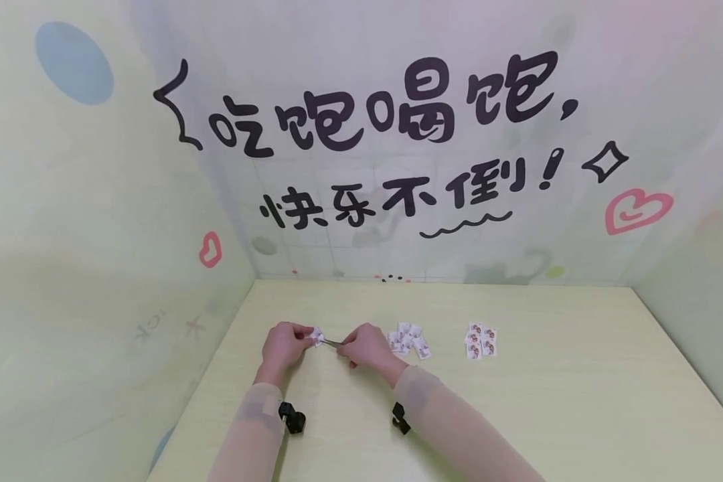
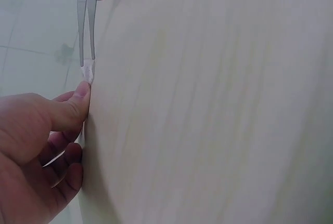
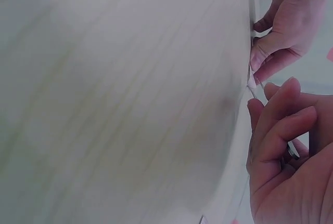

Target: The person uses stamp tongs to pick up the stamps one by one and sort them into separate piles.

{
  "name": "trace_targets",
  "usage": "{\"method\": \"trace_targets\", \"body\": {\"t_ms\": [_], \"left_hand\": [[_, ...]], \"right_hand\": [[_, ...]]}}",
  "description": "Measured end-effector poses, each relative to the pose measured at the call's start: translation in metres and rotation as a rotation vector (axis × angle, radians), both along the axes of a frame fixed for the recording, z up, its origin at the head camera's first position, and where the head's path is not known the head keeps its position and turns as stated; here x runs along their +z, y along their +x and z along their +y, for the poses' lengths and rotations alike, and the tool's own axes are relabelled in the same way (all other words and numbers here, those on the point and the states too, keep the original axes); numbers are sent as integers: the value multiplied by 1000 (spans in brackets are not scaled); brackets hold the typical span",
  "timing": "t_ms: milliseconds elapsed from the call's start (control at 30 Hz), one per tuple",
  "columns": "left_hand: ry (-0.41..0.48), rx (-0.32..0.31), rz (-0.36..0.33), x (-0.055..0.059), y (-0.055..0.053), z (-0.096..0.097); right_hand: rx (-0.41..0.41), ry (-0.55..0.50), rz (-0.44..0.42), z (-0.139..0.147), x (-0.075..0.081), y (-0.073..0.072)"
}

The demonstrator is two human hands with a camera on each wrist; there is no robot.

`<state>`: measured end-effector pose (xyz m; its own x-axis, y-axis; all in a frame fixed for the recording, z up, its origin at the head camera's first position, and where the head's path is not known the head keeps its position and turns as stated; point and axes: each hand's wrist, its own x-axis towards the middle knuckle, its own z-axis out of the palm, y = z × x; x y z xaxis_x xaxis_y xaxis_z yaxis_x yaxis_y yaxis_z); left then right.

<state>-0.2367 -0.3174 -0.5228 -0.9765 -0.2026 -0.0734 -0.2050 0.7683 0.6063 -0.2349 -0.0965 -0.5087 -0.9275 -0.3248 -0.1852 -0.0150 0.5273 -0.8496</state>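
Observation:
At the left of the table, my left hand [image 1: 284, 348] pinches a small white printed paper piece [image 1: 316, 335] between thumb and fingers. In the left wrist view the thumb lies at the near end of that paper piece [image 2: 87, 72]. Metal tweezers [image 1: 333, 343] reach it from the right, held by my right hand [image 1: 369, 346]. The two tips of the tweezers [image 2: 92, 24] meet the far end of the piece. From the right wrist, the curled fingers of my right hand [image 3: 283, 146] show, with my left hand [image 3: 294, 24] beyond; the paper is mostly hidden there.
A loose pile of small printed paper pieces [image 1: 405, 339] lies just right of my right hand. Farther right, several similar pieces [image 1: 474, 340] sit close together in rows. Printed wall panels [image 1: 361, 254] border the pale wooden table [image 1: 578, 388] at the back and sides.

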Motion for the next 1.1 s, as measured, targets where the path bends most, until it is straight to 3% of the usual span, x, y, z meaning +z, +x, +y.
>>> {"method": "trace_targets", "body": {"t_ms": [233, 567, 933, 1100], "left_hand": [[-4, -2, 1, 0, 0, 1], [6, 15, -14, 2, 1, 2], [-23, -14, 5, 7, -1, 7], [-11, -32, 50, 11, 9, 27]], "right_hand": [[2, -16, 1, -3, -8, -8], [50, -21, -16, -7, -6, -13], [21, -80, -28, -5, -3, -5], [-14, -110, -29, 13, -4, 7]]}}
